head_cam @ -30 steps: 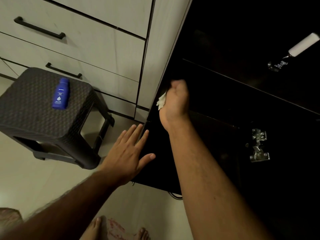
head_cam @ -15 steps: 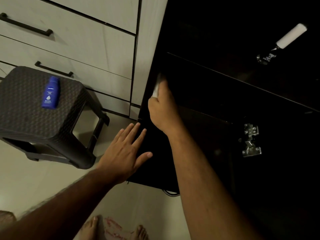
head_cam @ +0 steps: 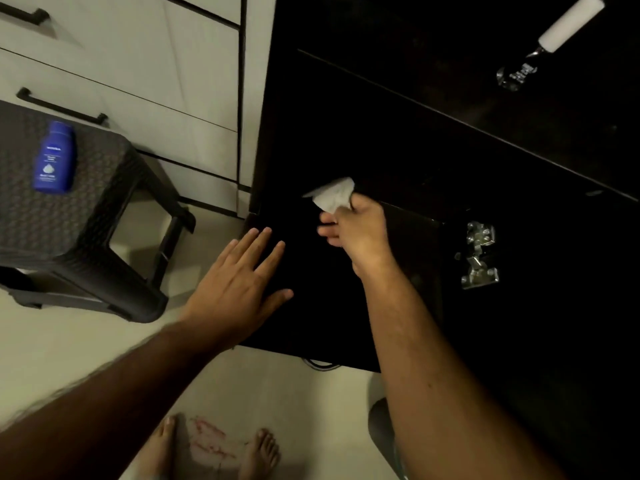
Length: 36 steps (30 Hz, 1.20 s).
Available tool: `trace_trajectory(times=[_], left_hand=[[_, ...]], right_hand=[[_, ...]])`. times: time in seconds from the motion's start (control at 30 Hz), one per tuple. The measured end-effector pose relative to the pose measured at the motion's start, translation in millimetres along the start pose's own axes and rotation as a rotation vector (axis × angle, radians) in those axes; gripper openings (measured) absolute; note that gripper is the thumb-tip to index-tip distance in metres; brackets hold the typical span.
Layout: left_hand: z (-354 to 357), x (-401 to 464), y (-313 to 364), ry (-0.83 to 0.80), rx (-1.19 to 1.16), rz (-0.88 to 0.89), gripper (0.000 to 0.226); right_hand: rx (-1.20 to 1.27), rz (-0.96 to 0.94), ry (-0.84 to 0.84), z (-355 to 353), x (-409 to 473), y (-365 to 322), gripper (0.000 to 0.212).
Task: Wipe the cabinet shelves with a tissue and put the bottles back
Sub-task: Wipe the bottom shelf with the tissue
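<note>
Crumpled white paper tissue (head_cam: 332, 196) was pinched in the right hand (head_cam: 360, 233) against the dark cabinet shelf (head_cam: 398, 157). At eight o'clock, the left hand (head_cam: 239, 289) was laid flat, fingers straight, holding nothing. At nine o'clock, a blue plastic lotion bottle (head_cam: 55, 157) lay on a dark woven stool (head_cam: 86, 216).

We cannot make out the cabinet (head_cam: 450, 140) interior; it is too dark to tell shelf from wall. The bottle (head_cam: 54, 158) label is too small to read. The stool (head_cam: 79, 216) runs off the left edge, and both forearms leave the bottom edge.
</note>
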<state>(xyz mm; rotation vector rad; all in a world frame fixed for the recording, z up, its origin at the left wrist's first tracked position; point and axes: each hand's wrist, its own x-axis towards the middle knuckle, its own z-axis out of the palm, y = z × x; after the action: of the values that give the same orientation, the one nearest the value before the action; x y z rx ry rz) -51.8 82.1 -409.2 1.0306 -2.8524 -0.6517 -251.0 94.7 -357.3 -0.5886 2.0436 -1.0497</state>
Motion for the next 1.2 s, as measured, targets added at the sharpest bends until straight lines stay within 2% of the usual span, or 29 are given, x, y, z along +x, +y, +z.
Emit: trace_trajectory(times=[0.13,0.27,0.4,0.47,0.57,0.67,0.77,0.87,0.93,1.2], left_hand=[[2.6,3.9,10.8,0.053,-0.055,0.05,0.076],[9.5,12.6,21.8,0.044,-0.044,0.073,0.076],[16.8,28.7,35.2,0.027,-0.05,0.107,0.075],[20.8,35.9,40.8,0.023,-0.072,0.116,0.075],[24.9,44.4,45.4,0.018,-0.091,0.125,0.076],[25.0,49.0,45.9,0.017,-0.1,0.123,0.076],[25.0,52.0,44.4,0.02,-0.115,0.12,0.075],[25.0,54.0,44.2,0.022,-0.136,0.126,0.074],[24.8,55.8,45.0,0.028,-0.156,0.129,0.074],[28.3,64.3,46.3,0.023,-0.144,0.136,0.072]], right_hand=[[-0.614,-0.028,0.331,-53.7,-13.5,30.7,0.009],[-0.789,-0.036,0.485,-90.3,-19.3,49.4,0.018],[-0.872,-0.04,0.427,-87.3,-8.7,50.2,0.012],[-0.93,-0.072,0.419,-78.0,-3.0,48.7,0.021],[-0.979,-0.037,0.495,-73.0,4.3,46.0,0.038],[-0.859,-0.081,0.581,-79.4,8.1,45.5,0.036],[-0.828,-0.166,0.45,-75.1,10.6,49.4,0.022],[-0.906,-0.24,0.274,-63.8,19.1,58.9,0.031],[-0.953,-0.263,0.288,-63.8,30.7,62.3,0.037],[-1.014,-0.013,0.411,-98.1,68.8,60.9,0.041]])
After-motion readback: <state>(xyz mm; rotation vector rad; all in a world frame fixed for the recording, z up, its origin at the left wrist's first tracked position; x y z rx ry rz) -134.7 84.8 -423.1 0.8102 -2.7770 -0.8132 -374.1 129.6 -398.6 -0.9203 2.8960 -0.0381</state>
